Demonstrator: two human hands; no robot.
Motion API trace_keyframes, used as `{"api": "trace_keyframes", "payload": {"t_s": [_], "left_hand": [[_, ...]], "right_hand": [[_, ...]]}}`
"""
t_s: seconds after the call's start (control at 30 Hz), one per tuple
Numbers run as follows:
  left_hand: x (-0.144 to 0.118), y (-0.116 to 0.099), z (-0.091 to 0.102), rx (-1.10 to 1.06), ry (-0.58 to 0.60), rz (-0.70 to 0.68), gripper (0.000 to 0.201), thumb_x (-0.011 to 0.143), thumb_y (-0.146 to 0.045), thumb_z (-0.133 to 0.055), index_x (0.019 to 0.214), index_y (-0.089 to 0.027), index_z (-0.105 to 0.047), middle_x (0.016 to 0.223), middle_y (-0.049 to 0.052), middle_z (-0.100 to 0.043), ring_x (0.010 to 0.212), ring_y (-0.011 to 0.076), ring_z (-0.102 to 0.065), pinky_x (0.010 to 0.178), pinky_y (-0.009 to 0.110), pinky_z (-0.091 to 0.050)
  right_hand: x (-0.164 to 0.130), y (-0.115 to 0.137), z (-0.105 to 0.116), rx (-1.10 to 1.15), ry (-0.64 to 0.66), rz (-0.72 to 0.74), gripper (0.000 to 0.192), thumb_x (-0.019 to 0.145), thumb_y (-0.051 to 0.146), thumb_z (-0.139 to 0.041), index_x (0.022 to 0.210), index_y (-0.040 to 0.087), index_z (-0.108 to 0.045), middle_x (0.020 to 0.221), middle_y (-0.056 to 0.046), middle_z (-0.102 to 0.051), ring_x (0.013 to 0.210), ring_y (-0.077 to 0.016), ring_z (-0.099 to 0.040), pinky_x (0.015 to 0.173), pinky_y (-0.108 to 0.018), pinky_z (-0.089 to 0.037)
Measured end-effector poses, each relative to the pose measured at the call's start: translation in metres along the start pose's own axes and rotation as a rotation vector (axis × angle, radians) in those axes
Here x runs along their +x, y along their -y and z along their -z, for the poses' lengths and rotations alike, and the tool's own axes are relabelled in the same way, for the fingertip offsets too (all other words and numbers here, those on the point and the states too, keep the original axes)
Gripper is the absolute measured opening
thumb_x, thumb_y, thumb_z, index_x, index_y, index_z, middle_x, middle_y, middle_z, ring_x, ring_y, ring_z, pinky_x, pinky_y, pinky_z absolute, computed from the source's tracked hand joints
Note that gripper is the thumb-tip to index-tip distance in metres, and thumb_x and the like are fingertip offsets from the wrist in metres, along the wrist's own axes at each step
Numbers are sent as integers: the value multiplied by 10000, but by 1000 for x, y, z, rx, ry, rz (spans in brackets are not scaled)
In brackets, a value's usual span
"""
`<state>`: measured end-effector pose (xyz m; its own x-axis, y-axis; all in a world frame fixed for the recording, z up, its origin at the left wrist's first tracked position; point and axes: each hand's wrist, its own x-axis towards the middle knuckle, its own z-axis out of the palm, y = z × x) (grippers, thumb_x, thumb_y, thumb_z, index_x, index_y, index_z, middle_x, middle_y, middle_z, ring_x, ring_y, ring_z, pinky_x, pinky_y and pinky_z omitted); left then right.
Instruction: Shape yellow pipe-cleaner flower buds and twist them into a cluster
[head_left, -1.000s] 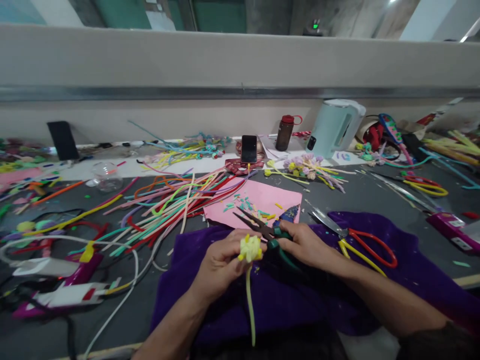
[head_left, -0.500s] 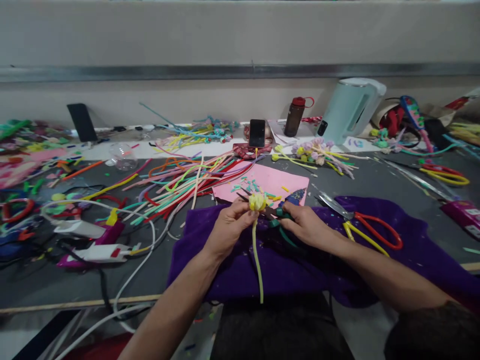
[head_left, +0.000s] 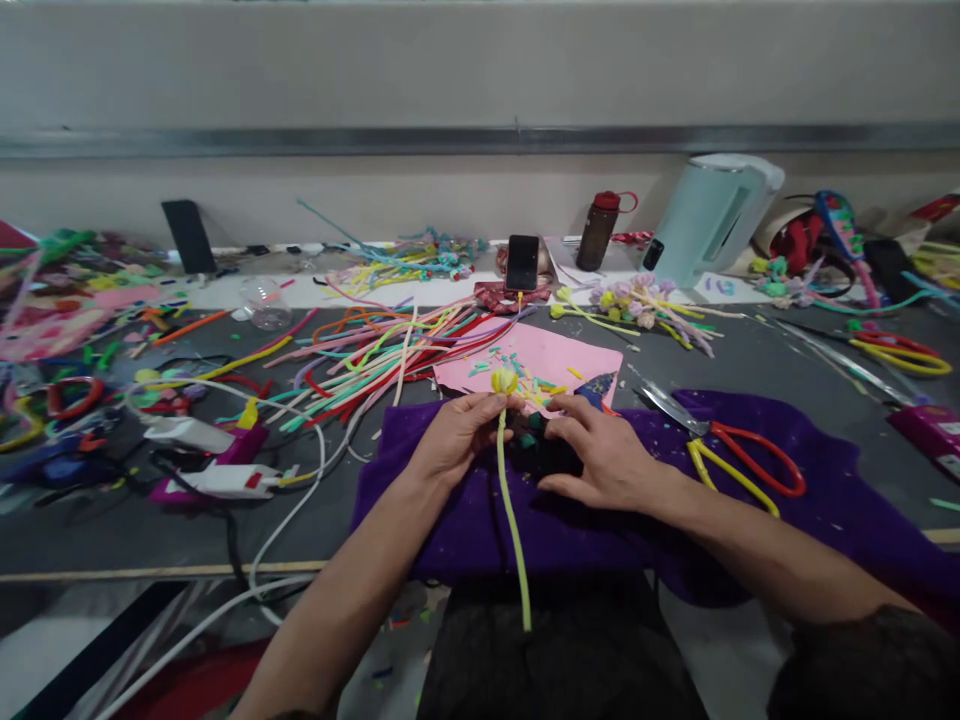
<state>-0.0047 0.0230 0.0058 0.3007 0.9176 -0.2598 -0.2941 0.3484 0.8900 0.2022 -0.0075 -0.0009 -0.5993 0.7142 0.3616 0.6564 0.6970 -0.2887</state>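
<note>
Count: 2 hands: left (head_left: 459,437), right (head_left: 600,462). 1 yellow flower (head_left: 504,381). 1 purple cloth (head_left: 825,480). 1 pink sheet (head_left: 559,358). 2 scissors: one (head_left: 720,450), another (head_left: 892,352). 1 kettle (head_left: 709,218). 1 bottle (head_left: 600,230). 2 phones: (head_left: 522,263), (head_left: 189,236). 2 glue guns: (head_left: 225,482), (head_left: 196,436). Loose stems: too many to count.

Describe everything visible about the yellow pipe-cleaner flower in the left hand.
The yellow pipe-cleaner flower has a small, fuzzy, curled head atop a long, thin yellow-green stem that hangs down toward the person's lap, slightly curved. The left hand pinches it just below the head, above the purple cloth. Nothing else visibly touches it.
</note>
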Motion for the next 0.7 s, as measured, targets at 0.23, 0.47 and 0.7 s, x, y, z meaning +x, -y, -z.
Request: {"api": "trace_keyframes", "payload": {"t_s": [0.23,0.47,0.7], "left_hand": [[1,-1,1,14,10,3,257,677,-303,-686,837,-103,-699,857,91,-682,616,96,-605,505,157,-496],[-11,-9,-5,23,26,-101,267,684,-298,-678,886,-124,-696,919,88,-682,619,103,-591,494,177,-481],[-20,-18,1,76,-56,-236,321,647,-333,-705,883,-116,-687,918,109,-681,657,139,-606,515,208,-464]], "right_hand": [[-3,15,1,-298,111,-12,370,744,424,-567,1009,168,-547,1272,-179,-413,1000,-308,-459,801,-440,-389],[2,17,-5,-380,0,-75,203,739,239,-535,907,145,-598,1161,-167,-488,949,-287,-456,769,-400,-376],[-2,2,8,-131,-121,-182,161,759,291,-523,787,167,-621,1034,-107,-521,873,-226,-503,736,-339,-404]]}}
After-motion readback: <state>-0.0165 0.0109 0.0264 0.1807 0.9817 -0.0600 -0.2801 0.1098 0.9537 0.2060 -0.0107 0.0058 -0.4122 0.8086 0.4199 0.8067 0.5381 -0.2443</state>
